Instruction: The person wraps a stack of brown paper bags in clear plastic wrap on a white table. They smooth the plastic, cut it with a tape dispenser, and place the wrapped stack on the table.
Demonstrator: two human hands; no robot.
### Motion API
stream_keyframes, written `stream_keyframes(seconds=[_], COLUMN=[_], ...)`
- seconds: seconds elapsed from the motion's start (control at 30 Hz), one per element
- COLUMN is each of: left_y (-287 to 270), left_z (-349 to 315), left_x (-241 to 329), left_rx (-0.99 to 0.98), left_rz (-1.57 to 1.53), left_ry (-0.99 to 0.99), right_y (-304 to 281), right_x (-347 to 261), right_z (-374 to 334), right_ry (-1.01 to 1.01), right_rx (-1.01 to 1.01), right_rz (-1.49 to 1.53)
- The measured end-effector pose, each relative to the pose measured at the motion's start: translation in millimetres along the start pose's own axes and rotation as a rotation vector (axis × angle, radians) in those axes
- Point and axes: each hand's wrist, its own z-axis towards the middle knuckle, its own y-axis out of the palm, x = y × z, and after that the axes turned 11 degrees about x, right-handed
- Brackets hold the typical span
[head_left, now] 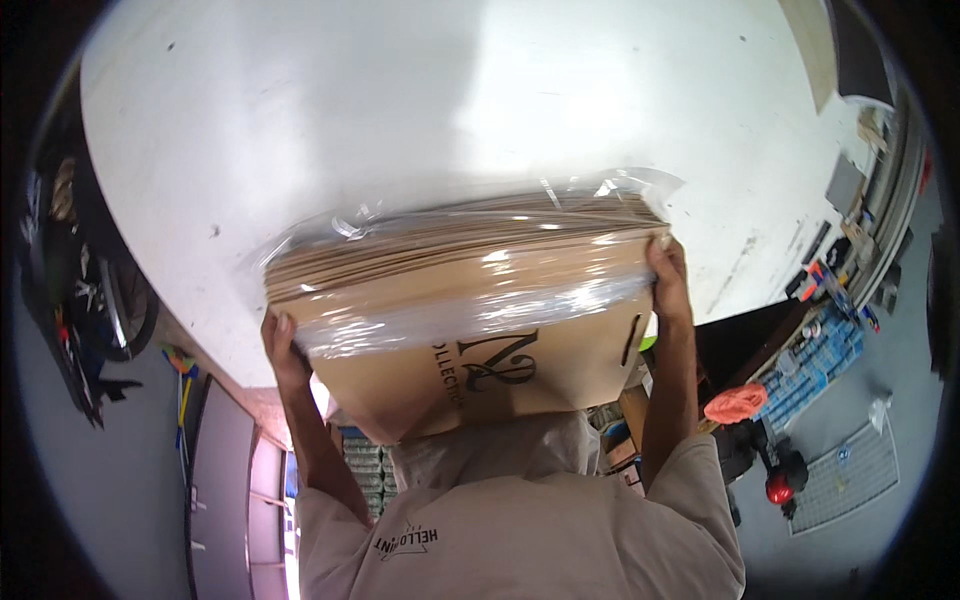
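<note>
A thick stack of flat brown paper bags lies tilted against the front of my body, its far part over the white tabletop. Dark printing and a slot-shaped handle hole show on the top bag. Clear plastic wrap covers the far part of the stack, crinkled and shiny. At the stack's left edge my left hand grips the side, thumb on top. My right hand holds the right far corner the same way, thumb on the wrap. The fingers beneath the stack are hidden on both sides.
A large white tabletop spreads out ahead. Along its right side stand blue-and-white packs, an orange-red plastic bag and small tools. A wire rack rests on the floor at right. Bicycle parts stand at left, near a grey cabinet.
</note>
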Motion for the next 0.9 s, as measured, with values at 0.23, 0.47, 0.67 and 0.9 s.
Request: stream_keyframes(seconds=[0.23,0.47,0.67,0.9], left_y=[3.0,-11.1,15.1,14.2], left_z=[3.2,13.4,13.7,14.4], left_x=[-8.4,-21.8,15.1,8.8], left_rx=[-0.02,-0.028,0.003,0.087], left_rz=[-0.036,0.086,0.26,0.349], left_ry=[0.014,0.004,0.002,0.002], right_y=[13.1,21.2,27.9,11.0], right_x=[-18.1,-29.5,-26.6,-11.8], right_z=[-10.2,-15.4,-15.0,-25.7], right_ry=[0.037,-0.02,-0.239,-0.165], right_rx=[-0.069,-0.033,0.036,0.043], right_rz=[0.121,0.068,-0.198,-0.035])
